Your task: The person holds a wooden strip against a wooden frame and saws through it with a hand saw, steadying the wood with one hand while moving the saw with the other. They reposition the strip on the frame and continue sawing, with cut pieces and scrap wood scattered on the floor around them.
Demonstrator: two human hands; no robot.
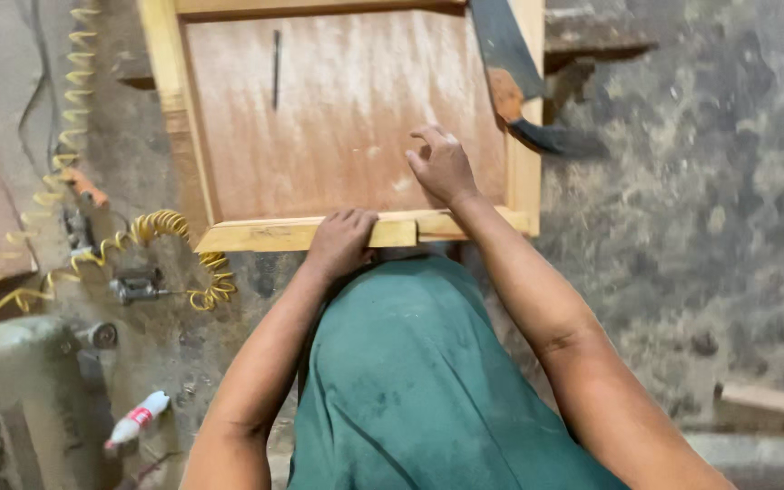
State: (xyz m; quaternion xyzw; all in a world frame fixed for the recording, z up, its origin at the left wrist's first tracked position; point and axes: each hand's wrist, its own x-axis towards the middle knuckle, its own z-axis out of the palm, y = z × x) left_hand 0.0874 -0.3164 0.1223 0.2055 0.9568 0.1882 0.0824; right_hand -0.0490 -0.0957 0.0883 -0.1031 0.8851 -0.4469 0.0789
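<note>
Left hand (342,238) curls its fingers over a loose pale wooden strip (306,235) lying along the near rail of the pale-framed reddish plywood panel (338,118); right hand (442,165) rests half open, fingertips on the plywood, holding nothing, a handsaw (514,77) lying beyond it

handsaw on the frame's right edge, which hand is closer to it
Right. The right hand rests on the plywood panel just left of and below the handsaw; the left hand grips the loose wooden strip farther away.

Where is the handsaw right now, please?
In the head view, the handsaw lies at upper right, across the right rail of the wooden frame, just beyond the right hand.
</note>
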